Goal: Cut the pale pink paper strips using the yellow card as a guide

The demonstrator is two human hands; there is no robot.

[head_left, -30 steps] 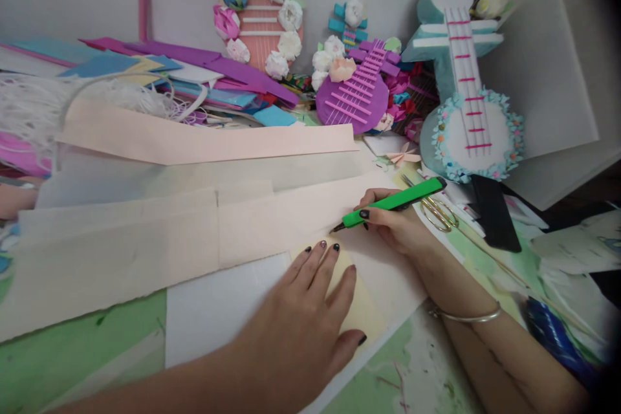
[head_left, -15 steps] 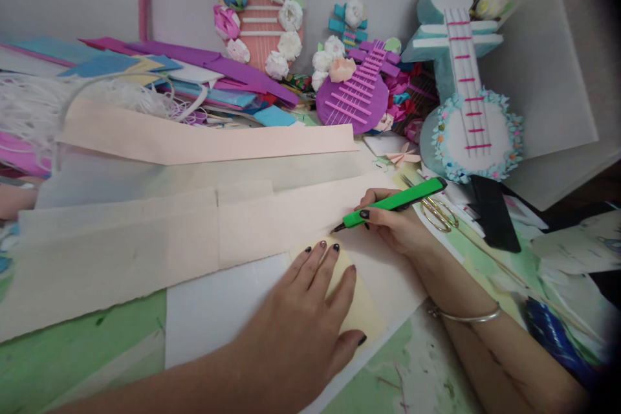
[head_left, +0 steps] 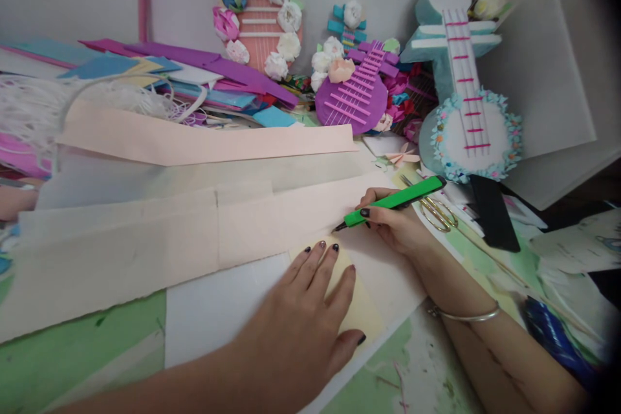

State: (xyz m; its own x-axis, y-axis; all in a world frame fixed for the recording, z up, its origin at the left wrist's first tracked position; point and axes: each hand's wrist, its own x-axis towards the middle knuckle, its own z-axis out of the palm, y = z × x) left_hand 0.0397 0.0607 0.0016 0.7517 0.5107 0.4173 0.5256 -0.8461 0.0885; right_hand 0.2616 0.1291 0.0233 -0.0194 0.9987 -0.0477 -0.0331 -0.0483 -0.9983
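My left hand (head_left: 303, 317) lies flat with fingers spread, pressing on a pale yellow piece of card (head_left: 361, 310). Just beyond its fingertips, my right hand (head_left: 392, 223) grips a green pen-shaped tool (head_left: 392, 202), held slanted like a pencil. The tool's dark pointed tip touches or hovers just over a cream paper sheet (head_left: 310, 210), near the yellow card's upper edge; exact contact is hard to tell. Under the cream and yellow pieces, part of a white sheet (head_left: 213, 310) shows.
A folded peach paper strip (head_left: 218, 145) lies behind. Gold-handled scissors (head_left: 436, 213) and a black flat piece (head_left: 495, 213) are right of my right hand. Paper instruments, one purple (head_left: 354, 100) and one light blue (head_left: 473, 119), stand at the back. Coloured paper scraps (head_left: 208, 68) pile up back left.
The view has shifted very slightly. Both hands and the green pen-shaped tool stay almost in place.
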